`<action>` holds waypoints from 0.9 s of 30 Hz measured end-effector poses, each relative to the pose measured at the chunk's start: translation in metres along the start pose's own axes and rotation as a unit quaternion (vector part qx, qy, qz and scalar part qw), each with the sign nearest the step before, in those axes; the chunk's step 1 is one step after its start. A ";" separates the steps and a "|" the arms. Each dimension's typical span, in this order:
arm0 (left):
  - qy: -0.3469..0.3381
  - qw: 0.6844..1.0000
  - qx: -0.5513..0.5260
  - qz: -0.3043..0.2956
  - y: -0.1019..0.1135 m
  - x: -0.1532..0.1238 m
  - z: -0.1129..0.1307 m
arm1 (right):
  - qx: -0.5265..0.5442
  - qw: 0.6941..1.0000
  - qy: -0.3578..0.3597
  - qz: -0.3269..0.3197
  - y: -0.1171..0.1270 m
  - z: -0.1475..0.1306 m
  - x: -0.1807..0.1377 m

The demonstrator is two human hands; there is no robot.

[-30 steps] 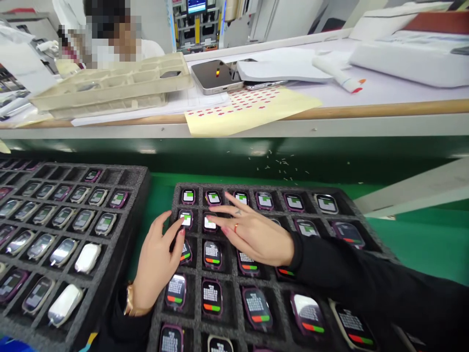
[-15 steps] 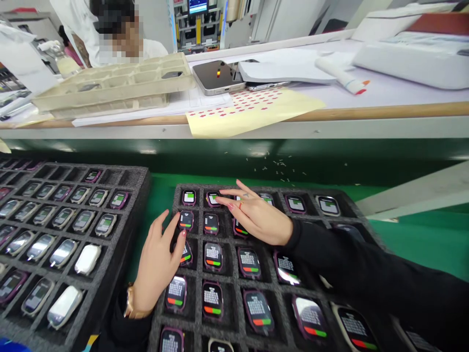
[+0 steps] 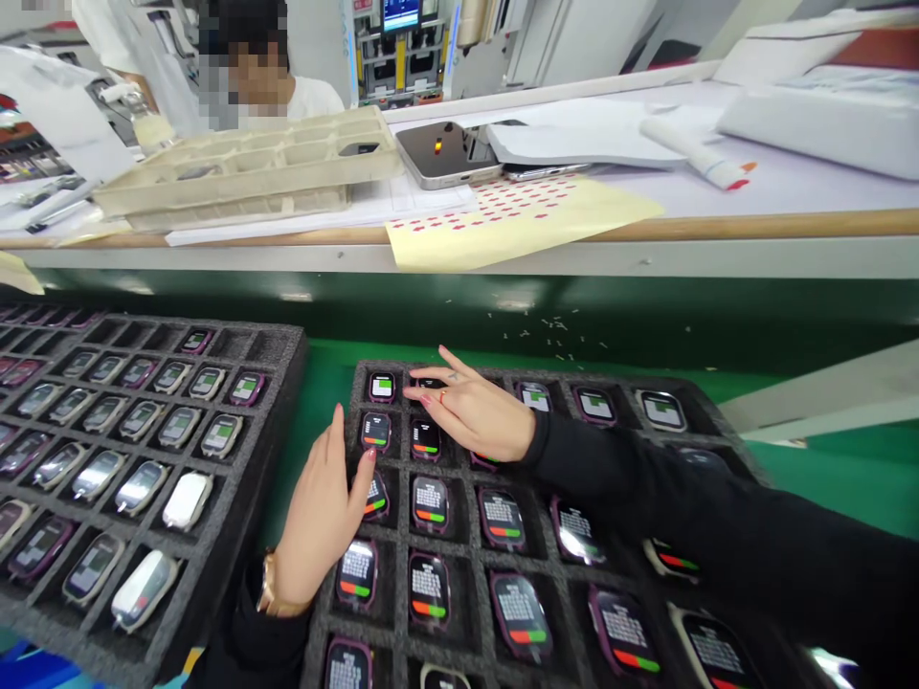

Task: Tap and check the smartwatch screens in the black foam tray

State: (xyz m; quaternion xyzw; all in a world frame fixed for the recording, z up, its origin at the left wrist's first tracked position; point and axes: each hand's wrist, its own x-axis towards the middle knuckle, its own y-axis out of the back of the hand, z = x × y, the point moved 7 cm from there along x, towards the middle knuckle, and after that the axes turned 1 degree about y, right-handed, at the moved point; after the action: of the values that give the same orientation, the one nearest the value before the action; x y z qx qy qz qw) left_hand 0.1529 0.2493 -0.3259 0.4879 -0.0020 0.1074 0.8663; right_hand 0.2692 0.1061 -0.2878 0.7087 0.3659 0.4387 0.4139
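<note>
In front of me lies a dark foam tray (image 3: 397,536) whose compartments hold smartwatch bodies with lit screens. My left hand (image 3: 321,512) rests at the tray's left edge, fingers apart, its thumb near a purple-framed watch (image 3: 375,433) in the second row. Above the back row, my right hand (image 3: 470,407) reaches across from the right with fingers spread. Its fingertips are by the watch in the second compartment, which they partly cover. A watch at the back left corner (image 3: 383,387) shows white and green. Several nearer watches, such as this one (image 3: 429,587), show text over red and green bars.
On the left stands a second foam tray (image 3: 277,368) of watches. The shelf beyond carries a beige plastic tray (image 3: 251,172), a phone (image 3: 446,153), a yellow sticker sheet (image 3: 517,225) and a marker (image 3: 696,158). A person (image 3: 308,96) sits behind it.
My right hand has moved left along the back rows, now covering the second compartment. My left hand's fingers have drawn back slightly from the second-row watch. The whole view has shifted a little.
</note>
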 end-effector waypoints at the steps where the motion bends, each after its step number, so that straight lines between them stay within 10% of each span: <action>1: 0.000 1.000 0.001 -0.002 -0.001 0.000 -0.001 | 0.002 1.000 0.004 0.001 -0.003 -0.002 0.005; 11: -0.010 1.000 0.009 -0.014 -0.003 0.001 -0.004 | 0.001 0.998 0.013 -0.057 -0.026 -0.006 0.044; 17: -0.010 1.000 0.000 -0.024 -0.003 0.000 -0.003 | 0.014 0.999 -0.030 -0.012 0.014 0.011 0.015; 27: -0.010 0.999 -0.029 -0.024 -0.001 0.002 -0.004 | 0.033 0.996 -0.078 -0.016 0.013 0.020 -0.024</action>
State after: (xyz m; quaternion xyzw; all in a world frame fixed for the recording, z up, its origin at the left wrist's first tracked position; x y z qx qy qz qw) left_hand 0.1547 0.2520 -0.3288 0.4634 -0.0024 0.0816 0.8824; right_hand 0.2809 0.0740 -0.2888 0.7481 0.3580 0.3629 0.4248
